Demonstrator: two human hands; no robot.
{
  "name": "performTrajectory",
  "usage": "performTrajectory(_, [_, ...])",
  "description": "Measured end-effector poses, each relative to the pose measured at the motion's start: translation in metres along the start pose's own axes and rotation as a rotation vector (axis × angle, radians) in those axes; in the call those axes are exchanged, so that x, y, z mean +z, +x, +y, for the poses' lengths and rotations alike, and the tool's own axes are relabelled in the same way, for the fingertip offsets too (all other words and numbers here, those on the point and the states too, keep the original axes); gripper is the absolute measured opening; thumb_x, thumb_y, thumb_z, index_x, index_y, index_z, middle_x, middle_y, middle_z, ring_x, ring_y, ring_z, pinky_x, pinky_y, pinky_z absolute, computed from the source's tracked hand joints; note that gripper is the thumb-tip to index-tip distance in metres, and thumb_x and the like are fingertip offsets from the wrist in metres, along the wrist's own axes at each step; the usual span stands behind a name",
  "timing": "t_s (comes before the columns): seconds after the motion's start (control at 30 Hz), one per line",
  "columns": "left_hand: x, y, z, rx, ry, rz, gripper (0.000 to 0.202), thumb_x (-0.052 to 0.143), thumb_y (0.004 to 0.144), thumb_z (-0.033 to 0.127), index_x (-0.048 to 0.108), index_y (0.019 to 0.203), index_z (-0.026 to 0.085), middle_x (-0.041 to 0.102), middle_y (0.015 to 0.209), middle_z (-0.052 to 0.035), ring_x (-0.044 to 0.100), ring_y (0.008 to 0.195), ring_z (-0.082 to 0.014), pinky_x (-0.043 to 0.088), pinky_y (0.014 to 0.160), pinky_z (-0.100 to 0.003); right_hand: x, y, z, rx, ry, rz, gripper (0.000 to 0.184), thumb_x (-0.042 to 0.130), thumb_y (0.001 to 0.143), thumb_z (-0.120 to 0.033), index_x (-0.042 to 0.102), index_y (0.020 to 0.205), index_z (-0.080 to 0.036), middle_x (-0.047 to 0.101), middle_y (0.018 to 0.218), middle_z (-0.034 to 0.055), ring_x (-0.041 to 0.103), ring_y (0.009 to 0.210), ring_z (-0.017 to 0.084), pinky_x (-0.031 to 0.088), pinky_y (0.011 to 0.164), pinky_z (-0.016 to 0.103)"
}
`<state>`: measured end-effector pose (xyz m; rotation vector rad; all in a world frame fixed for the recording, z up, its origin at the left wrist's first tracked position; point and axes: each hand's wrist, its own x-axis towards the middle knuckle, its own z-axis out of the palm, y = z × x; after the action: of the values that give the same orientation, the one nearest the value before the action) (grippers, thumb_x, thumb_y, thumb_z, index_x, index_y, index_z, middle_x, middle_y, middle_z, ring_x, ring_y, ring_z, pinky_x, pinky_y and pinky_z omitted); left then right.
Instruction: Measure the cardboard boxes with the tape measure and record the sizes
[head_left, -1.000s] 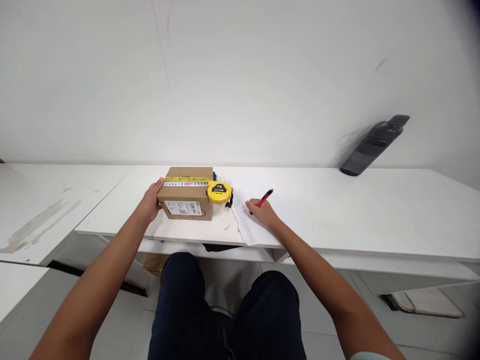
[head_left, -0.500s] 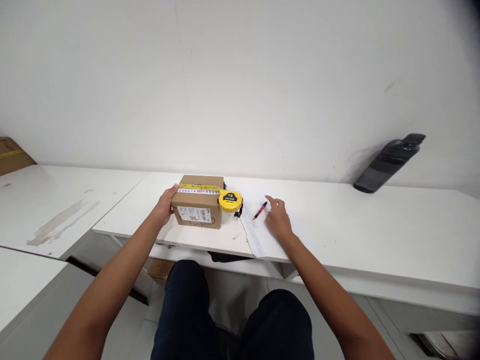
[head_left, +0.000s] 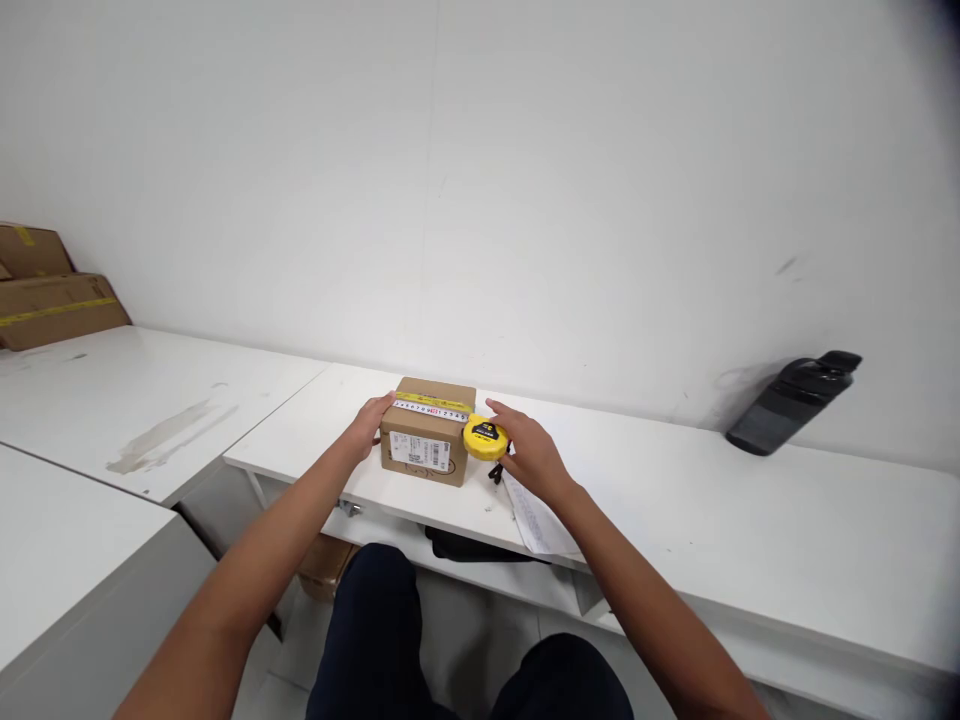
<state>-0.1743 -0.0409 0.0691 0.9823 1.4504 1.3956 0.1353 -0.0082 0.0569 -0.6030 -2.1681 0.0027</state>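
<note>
A small brown cardboard box (head_left: 397, 455) with a white label on its near side rests on the white table. Across its top runs the pulled-out blade (head_left: 433, 405) of a yellow tape measure (head_left: 486, 438). The tape measure's case sits against the box's right edge, its black strap hanging down. My left hand (head_left: 367, 425) grips the box's left side, its thumb at the end of the blade. Around the right side of the case are the thumb and fingers of my right hand (head_left: 534, 452). Under that forearm lies written-on paper (head_left: 541, 520), partly covered.
A dark bottle (head_left: 791, 405) leans against the wall at the right. Larger cardboard boxes (head_left: 60, 305) are stacked at the far left. Below the tabletop, a shelf holds a black item (head_left: 480, 546), and another box (head_left: 324, 565) is lower down. My knees are under the table's front edge.
My right hand has moved left from beside the red pen to the tape measure's case. The pen is now out of sight. My left hand stays at the box; the view has shifted.
</note>
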Motion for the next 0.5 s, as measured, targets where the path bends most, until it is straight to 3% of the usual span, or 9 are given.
performTrajectory(0.1, [-0.002,0.007,0.011,-0.029,0.133,0.067,0.057,0.070,0.064,0.073,0.063,0.091,0.023,0.073,0.104,-0.0126,0.063,0.102,-0.0351,0.044,0.076,-0.042,-0.003,0.000,-0.018,0.042,-0.011,0.017,0.030,0.058,0.085,-0.028,0.060,0.114,-0.022,0.064,0.134,0.0133,0.066,0.113,0.031,0.055,0.088,0.047])
performTrajectory(0.17, [0.000,0.018,0.024,0.030,0.287,0.104,0.051,0.076,0.061,0.067,0.063,0.081,0.022,0.073,0.096,-0.0140,0.063,0.100,-0.0368,0.043,0.076,-0.043,0.004,-0.001,-0.040,0.089,0.009,0.124,0.029,0.063,0.084,-0.035,0.059,0.110,-0.024,0.069,0.124,0.0125,0.067,0.109,0.030,0.055,0.089,0.046])
performTrajectory(0.27, [0.015,0.039,0.047,0.159,0.478,0.112,0.045,0.086,0.050,0.052,0.060,0.073,0.023,0.071,0.089,-0.0129,0.063,0.099,-0.0388,0.043,0.075,-0.041,0.031,0.004,-0.081,0.177,0.076,0.369,0.029,0.062,0.086,-0.033,0.054,0.113,-0.025,0.071,0.114,0.0112,0.067,0.108,0.028,0.054,0.093,0.045])
performTrajectory(0.33, [0.031,0.050,0.062,0.195,0.498,0.095,0.049,0.089,0.046,0.047,0.060,0.077,0.023,0.071,0.096,-0.0144,0.062,0.104,-0.0411,0.044,0.075,-0.040,0.054,0.010,-0.107,0.175,0.121,0.483,0.029,0.061,0.086,-0.031,0.049,0.113,-0.026,0.068,0.118,0.0125,0.065,0.112,0.027,0.054,0.094,0.046])
performTrajectory(0.43, [0.055,0.058,0.079,0.242,0.524,0.086,0.063,0.083,0.053,0.061,0.061,0.096,0.021,0.067,0.118,-0.0213,0.059,0.115,-0.0428,0.045,0.079,-0.041,0.079,0.024,-0.134,0.309,0.169,0.671,0.029,0.063,0.085,-0.031,0.045,0.106,-0.027,0.059,0.132,0.0182,0.059,0.122,0.030,0.055,0.086,0.046])
performTrajectory(0.5, [0.068,0.061,0.087,0.245,0.711,0.061,0.072,0.063,0.069,0.078,0.059,0.110,0.019,0.063,0.127,-0.0232,0.058,0.119,-0.0406,0.045,0.084,-0.042,0.085,0.032,-0.141,0.479,0.231,0.818,0.029,0.064,0.085,-0.032,0.043,0.105,-0.026,0.053,0.140,0.0206,0.062,0.115,0.028,0.056,0.077,0.042])
